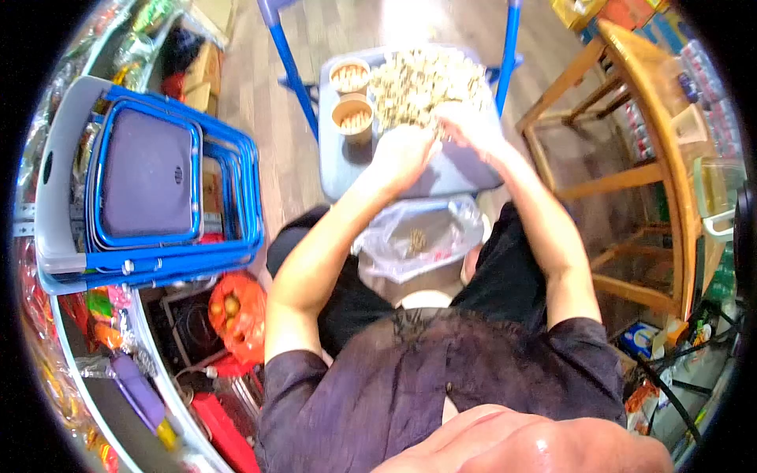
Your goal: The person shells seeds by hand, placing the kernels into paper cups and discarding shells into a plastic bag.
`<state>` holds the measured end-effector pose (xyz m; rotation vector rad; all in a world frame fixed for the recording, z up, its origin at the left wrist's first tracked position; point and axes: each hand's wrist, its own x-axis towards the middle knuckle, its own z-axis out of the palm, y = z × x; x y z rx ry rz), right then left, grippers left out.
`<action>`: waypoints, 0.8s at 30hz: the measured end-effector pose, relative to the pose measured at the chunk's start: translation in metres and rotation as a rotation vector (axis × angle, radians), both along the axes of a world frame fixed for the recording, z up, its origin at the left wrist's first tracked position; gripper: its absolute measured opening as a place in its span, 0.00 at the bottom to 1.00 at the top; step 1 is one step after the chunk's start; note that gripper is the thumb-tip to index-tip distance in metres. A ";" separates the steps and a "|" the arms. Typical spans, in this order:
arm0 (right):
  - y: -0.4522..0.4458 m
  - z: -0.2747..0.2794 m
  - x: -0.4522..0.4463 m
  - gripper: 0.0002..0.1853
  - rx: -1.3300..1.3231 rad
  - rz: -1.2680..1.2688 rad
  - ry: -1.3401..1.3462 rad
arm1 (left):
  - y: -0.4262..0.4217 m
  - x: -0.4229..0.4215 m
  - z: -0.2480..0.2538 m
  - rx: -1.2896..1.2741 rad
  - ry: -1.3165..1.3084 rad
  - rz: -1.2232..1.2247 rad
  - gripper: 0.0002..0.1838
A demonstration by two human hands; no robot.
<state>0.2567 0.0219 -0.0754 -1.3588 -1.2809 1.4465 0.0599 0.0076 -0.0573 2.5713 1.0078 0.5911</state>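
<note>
A grey folding chair seat [339, 169] bears a wide heap of small pale pieces, perhaps peanuts in shells [426, 79]. Two paper cups, one behind [350, 76] and one nearer [354, 118], stand left of the heap with light brown pieces inside. My left hand [406, 154] and my right hand [471, 134] come together at the heap's near edge. The fingers of both are bent inward around something too small and blurred to make out. Below the seat, between my legs, an open clear plastic bag [386, 240] holds some brown bits.
Folded blue-framed chairs [150, 173] stand at the left beside shelves of packaged goods. An orange bag [240, 311] with round items lies lower left. At the right is a wooden stool or chair [658, 165], with a cup [690, 126] on it.
</note>
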 end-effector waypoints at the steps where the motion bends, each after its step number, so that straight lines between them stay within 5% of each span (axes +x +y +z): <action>1: -0.002 0.003 0.000 0.11 0.010 -0.004 -0.006 | -0.003 0.000 0.005 0.001 -0.129 -0.012 0.12; 7: -0.009 0.029 0.004 0.05 -0.025 -0.051 0.258 | -0.043 0.021 0.020 -0.148 -0.346 -0.023 0.08; 11: -0.013 0.052 0.017 0.04 0.023 -0.067 0.452 | -0.108 0.065 -0.025 -0.344 -0.542 -0.191 0.07; 13: -0.022 0.060 0.018 0.04 0.035 -0.102 0.481 | -0.132 0.090 -0.063 -0.622 -0.331 -0.166 0.22; 15: -0.030 0.061 0.017 0.04 0.061 -0.108 0.471 | -0.155 0.123 -0.140 -0.844 -0.425 -0.245 0.42; 17: -0.034 0.057 0.017 0.04 0.037 -0.062 0.436 | -0.203 0.106 -0.086 -0.707 -0.651 -0.284 0.46; 19: -0.040 0.059 0.016 0.07 0.046 -0.059 0.402 | -0.218 0.086 -0.086 -0.660 -0.276 -0.345 0.46; 21: -0.044 0.054 0.021 0.10 0.033 0.008 0.341 | -0.247 0.072 -0.106 -0.910 -0.072 -0.265 0.44; 22: -0.042 0.050 0.027 0.06 0.024 0.053 0.333 | -0.255 0.063 -0.106 -0.755 -0.160 -0.275 0.30; 24: -0.042 0.046 0.031 0.06 0.019 0.043 0.333 | -0.248 0.050 -0.105 -0.638 -0.046 -0.311 0.23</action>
